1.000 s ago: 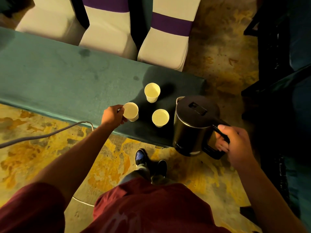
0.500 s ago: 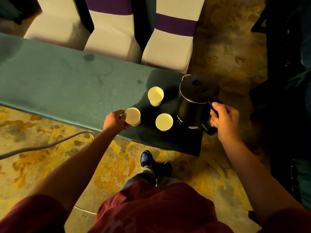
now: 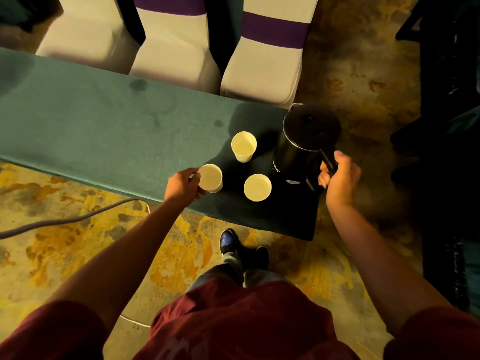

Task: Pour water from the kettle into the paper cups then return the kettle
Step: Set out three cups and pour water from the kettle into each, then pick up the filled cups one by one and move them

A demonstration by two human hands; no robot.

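Three pale paper cups stand near the right end of the green table (image 3: 91, 131). My left hand (image 3: 183, 184) grips the left cup (image 3: 211, 178) by its side. The far cup (image 3: 243, 146) and the near cup (image 3: 257, 187) stand free. A black kettle (image 3: 307, 136) stands upright at the table's right end, just right of the cups, its lid closed. My right hand (image 3: 340, 178) grips its handle. Whether the kettle's base touches the table is hidden by shadow. The cups' contents cannot be made out.
Three white chairs with purple bands (image 3: 262, 55) stand behind the table. A grey cable (image 3: 65, 222) runs over the patterned floor at the left. My shoes (image 3: 241, 248) are just below the table's near edge. Dark furniture (image 3: 446, 126) fills the right side.
The kettle has moved from off the table's near right corner up and away, to the right end beside the cups. My left hand has stayed on the left cup.
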